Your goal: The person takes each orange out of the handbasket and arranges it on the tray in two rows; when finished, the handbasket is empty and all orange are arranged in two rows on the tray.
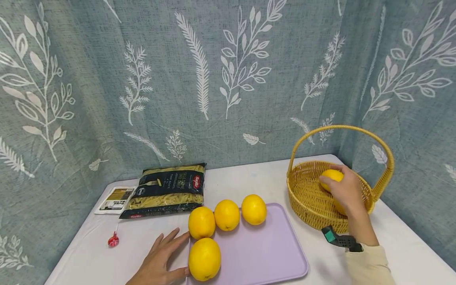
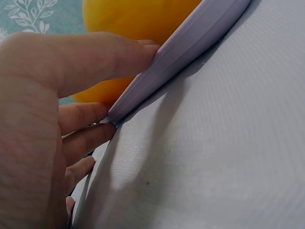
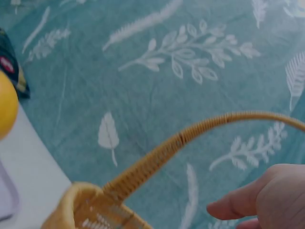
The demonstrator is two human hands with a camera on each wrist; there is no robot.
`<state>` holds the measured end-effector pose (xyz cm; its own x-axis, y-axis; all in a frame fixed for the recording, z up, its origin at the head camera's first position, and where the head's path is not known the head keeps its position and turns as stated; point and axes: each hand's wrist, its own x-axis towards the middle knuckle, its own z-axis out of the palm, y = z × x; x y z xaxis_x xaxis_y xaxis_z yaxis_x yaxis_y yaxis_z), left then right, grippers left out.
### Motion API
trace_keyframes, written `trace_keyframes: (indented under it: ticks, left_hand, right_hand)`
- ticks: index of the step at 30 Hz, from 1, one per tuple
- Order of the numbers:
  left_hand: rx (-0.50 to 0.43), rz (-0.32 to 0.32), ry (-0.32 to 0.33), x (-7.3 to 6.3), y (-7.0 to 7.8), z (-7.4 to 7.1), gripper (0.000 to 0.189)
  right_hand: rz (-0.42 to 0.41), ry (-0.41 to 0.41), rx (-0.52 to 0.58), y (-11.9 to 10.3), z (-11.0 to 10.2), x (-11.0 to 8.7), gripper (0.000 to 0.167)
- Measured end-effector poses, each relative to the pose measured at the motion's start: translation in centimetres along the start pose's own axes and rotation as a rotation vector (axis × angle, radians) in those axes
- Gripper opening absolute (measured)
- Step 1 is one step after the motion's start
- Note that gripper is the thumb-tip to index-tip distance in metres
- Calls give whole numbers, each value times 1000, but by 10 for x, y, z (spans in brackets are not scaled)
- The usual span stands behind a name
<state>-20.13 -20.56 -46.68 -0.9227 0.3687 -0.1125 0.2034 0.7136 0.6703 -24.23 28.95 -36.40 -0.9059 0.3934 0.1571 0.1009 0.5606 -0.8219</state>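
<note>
My right hand [image 1: 347, 190] reaches inside the wicker basket [image 1: 299, 198] and grips an orange [image 1: 330, 180] between thumb and fingers. Below that hand, a second orange [image 1: 340, 206] lies partly hidden in the basket. In the right wrist view only the thumb side of the hand [image 3: 267, 198] shows, beyond the basket's handle [image 3: 181, 138]. My left hand [image 1: 162, 257] is at the left edge of the lilac tray [image 1: 263, 253], fingers spread, with the thumb tip against the rim [image 2: 157, 71]. Along the tray's back and left sit several oranges, the nearest orange [image 1: 204, 259] beside that thumb.
Behind the left hand lies a bag of penne pasta [image 1: 167, 192], overlapping a small white packet [image 1: 115, 200]. A red lollipop [image 1: 113, 239] rests on the white table [image 1: 83, 253] at the left. A patterned curtain [image 1: 213, 79] hangs round the back and sides.
</note>
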Motion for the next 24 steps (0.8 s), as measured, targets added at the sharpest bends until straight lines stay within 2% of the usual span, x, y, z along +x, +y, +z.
trace_keyframes:
  ticks: [5,16,19,24]
  left_hand:
    - [-3,5,0,0,0,0,88]
    - [-1,12,3,-1,0,-1,88]
    - [2,20,7,-2,0,-1,88]
    - [5,32,14,-2,0,-1,88]
  right_hand:
    - [62,40,-58,17,-5,7,66]
    - [182,-9,-148,40,-7,18,68]
    - [191,-44,-173,43,-6,18,72]
    - [153,-83,-244,46,-6,17,78]
